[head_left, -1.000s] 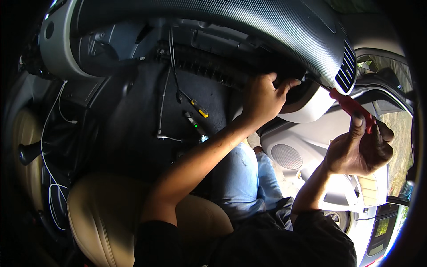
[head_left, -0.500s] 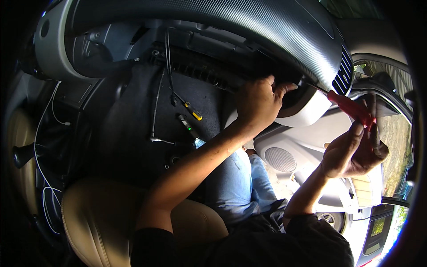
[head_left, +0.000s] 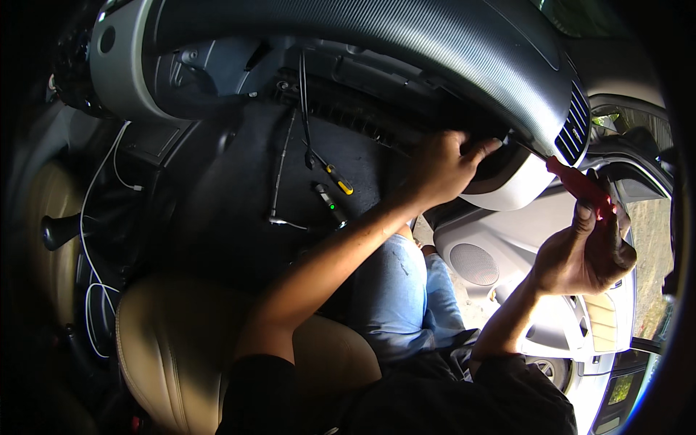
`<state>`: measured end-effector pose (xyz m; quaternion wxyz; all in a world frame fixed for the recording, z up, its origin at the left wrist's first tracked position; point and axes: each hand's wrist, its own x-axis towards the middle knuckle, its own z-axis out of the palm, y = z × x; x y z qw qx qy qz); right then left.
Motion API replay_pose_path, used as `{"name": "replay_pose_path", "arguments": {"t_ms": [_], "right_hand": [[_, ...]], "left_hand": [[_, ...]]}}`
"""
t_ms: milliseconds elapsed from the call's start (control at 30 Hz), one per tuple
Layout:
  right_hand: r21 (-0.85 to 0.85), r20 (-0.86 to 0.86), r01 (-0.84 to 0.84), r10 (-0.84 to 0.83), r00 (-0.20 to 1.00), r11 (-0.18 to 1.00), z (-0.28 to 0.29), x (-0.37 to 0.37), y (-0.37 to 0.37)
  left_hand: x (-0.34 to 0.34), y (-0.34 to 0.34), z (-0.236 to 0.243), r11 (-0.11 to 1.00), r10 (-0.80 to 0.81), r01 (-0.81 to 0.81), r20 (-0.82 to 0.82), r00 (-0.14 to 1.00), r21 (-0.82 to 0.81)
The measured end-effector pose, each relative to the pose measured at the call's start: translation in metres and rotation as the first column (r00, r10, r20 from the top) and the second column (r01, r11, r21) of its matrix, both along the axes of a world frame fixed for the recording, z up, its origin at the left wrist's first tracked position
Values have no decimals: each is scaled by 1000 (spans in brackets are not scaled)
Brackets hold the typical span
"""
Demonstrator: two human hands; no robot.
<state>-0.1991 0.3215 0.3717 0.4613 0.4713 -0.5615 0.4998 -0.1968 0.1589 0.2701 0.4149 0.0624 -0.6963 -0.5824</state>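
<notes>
My left hand (head_left: pixel 442 165) reaches up under the dashboard (head_left: pixel 406 36), fingers curled at the dark opening beside the pale lower trim (head_left: pixel 507 196); what they grip is hidden. Near its thumb, the thin shaft of a red-handled screwdriver (head_left: pixel 580 185) points into that opening, just left of the air vent (head_left: pixel 573 123). My right hand (head_left: pixel 587 254) holds the red handle from below, thumb and fingers around its rear end. On the dark floor, left of and below my left hand, lie a yellow-and-black handled tool (head_left: pixel 339 177), a flashlight (head_left: pixel 330 204) with a green light and a long metal rod (head_left: pixel 283 167).
My legs (head_left: pixel 395 283) rest beside the tan seat (head_left: pixel 159 341). The open door (head_left: pixel 475 264) is at the right. A gear lever (head_left: pixel 56 232) and white cable (head_left: pixel 98 174) are at the left, and dark cables (head_left: pixel 304 94) hang from the dash.
My right hand's fingers have shifted round the red handle. My left hand stays at the opening. The whole scene has moved slightly in the frame with the camera.
</notes>
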Motion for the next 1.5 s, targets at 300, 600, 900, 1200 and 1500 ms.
{"name": "replay_pose_path", "arguments": {"t_ms": [300,600,900,1200,1500], "right_hand": [[-99,-141,96,-110,984,990,-1,7,-11],[29,248,-267,252,935,963,-72,41,-66],[-198,752,-459,435,495,866,-145,28,-117],[-217,861,-413,373,347,885,-167,34,-124],[-105,839,-405,299,455,908,-172,40,-131]], "left_hand": [[38,-87,-64,645,-542,268,181,821,716],[67,-152,-116,625,-552,379,43,833,682],[66,-139,-88,659,-263,346,-226,938,668],[65,-141,-81,604,-248,385,-294,923,698],[67,-149,-72,595,-253,453,-380,890,664]]}}
